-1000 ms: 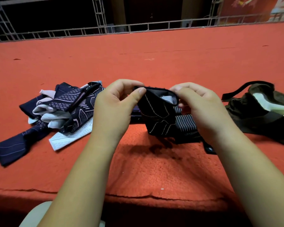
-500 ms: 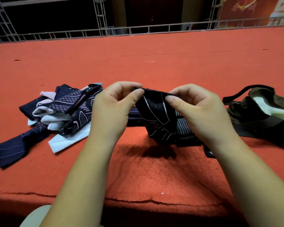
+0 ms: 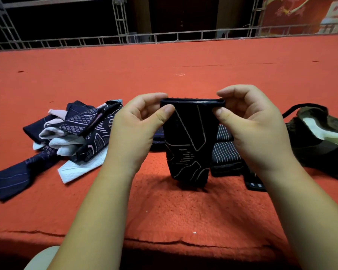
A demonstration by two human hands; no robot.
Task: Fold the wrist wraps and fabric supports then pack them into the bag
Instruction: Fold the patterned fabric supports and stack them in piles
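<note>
The left hand and right hand are each pinching a top corner of a black line-patterned wrap. Each grip is clenching its edge, and the wrap is hanging upright over the red bench, between an unfolded pile and the olive bag.

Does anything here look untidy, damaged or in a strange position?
The pile of wraps at left is untidy: crumpled, unfolded, one dark strap trailing toward the near edge. The black wrap pinched by the left hand and right hand hangs straight.
</note>
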